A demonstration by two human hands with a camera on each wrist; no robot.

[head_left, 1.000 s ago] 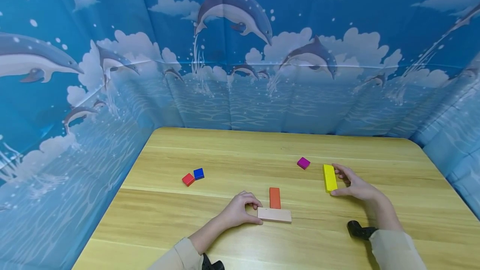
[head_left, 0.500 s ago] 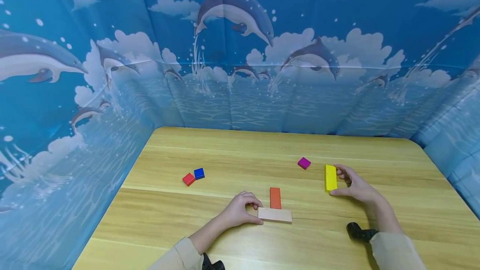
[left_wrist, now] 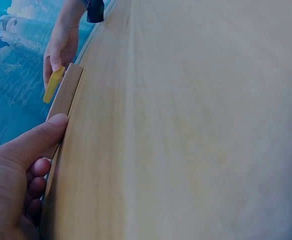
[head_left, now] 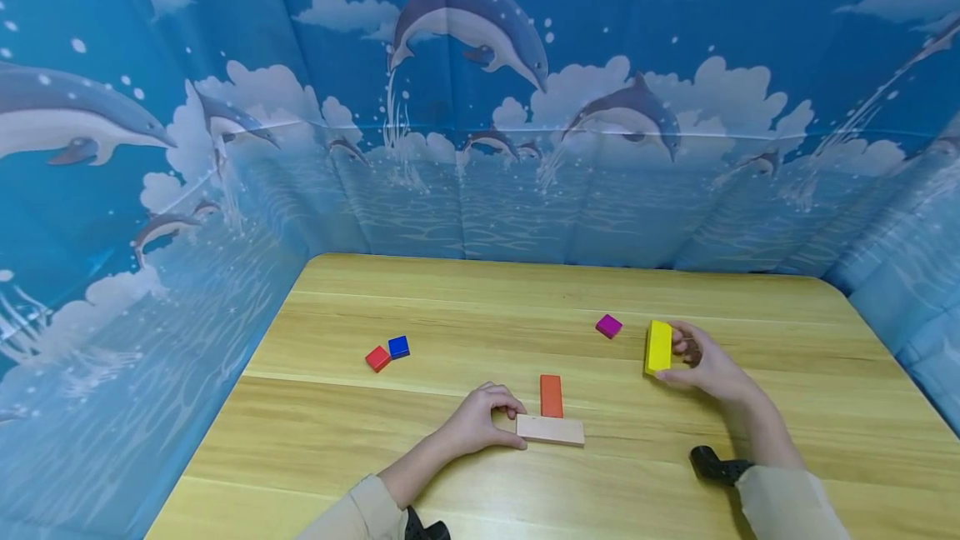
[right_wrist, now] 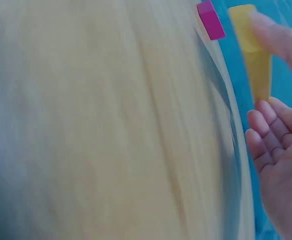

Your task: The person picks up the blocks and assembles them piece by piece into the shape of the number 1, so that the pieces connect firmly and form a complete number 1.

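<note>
Right hand grips a yellow rectangular block, seemingly just above the wood-grain bench; left hand pinches a pale wooden plank resting there — likely a lifting step, next calling for a steady carry.

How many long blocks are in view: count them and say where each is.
3: the yellow block in the right hand; the pale block, its left end pinched by the left hand; and the orange block on the table, just beyond the pale block.
</note>
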